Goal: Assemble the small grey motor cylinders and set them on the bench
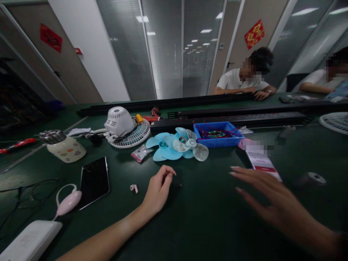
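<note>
On the green table my left hand (160, 188) rests with its fingers curled; whether anything is inside them is hidden. A pink-white earbud (134, 188) lies to its left, and a tiny ring-like part (181, 185) to its right. My right hand (269, 199) is raised at the right, fingers stretched and holding nothing, just in front of a phone with a lit screen (262, 161). Beyond my left hand are blue fan blades (168, 146) with a translucent one (201, 152) beside them, and a small plastic packet (141, 153).
A white fan (119, 121) and a blue tray (223, 141) of wires stand farther back, before long black bars (233, 119). At left are a dark tablet (94, 181), a jar (66, 148) and a white power bank (32, 239). Two people sit across the table.
</note>
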### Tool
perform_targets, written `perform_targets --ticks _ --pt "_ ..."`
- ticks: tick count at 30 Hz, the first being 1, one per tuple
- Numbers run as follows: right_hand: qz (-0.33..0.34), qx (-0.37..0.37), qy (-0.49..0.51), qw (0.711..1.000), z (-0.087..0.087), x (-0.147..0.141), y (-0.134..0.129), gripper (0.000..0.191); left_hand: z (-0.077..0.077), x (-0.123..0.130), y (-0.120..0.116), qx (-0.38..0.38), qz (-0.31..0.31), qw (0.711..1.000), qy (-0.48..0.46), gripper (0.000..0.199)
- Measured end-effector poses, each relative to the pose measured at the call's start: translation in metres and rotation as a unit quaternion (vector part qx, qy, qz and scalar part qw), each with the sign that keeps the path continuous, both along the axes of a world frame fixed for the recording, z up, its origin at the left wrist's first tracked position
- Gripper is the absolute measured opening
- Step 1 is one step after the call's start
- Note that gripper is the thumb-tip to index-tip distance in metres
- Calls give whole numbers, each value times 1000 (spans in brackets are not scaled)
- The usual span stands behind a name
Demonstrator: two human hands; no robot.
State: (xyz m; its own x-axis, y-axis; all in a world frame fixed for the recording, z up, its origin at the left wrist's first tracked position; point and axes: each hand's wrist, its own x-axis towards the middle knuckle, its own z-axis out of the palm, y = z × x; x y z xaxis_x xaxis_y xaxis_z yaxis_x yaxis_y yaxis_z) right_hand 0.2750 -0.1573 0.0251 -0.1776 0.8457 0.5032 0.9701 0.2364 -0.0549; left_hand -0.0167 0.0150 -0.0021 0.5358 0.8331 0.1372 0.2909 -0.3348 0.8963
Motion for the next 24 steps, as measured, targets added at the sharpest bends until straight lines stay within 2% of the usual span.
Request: perform_targets --ticks 3,6,12,15,17,20,22,24 --pt "132 -93 -32 986 3 -56 40 43 1 1 -1 -3 0 1000 3 21" --pt "191 -117 -39 974 -6 -89 67 43 4 2 -1 9 -3 1000 -5 19" --pt "222 -89 -8 971 -35 -101 89 36 6 3 -3 17 8 1000 -5 19" --pt "232 -42 36 971 -36 -102 93 31 6 3 -3 22 6 1000 -1 19" --pt "239 -16 46 970 -29 -98 93 31 6 2 -3 22 5 1000 2 19" --pt "199 19 26 980 -11 -75 78 32 5 1 -3 15 0 1000 6 19" --pt "121 44 14 992 1 -43 57 32 4 1 -2 8 -5 1000 9 19" --pt "5 75 37 996 9 -1 29 31 4 1 -1 3 -8 1000 10 19"
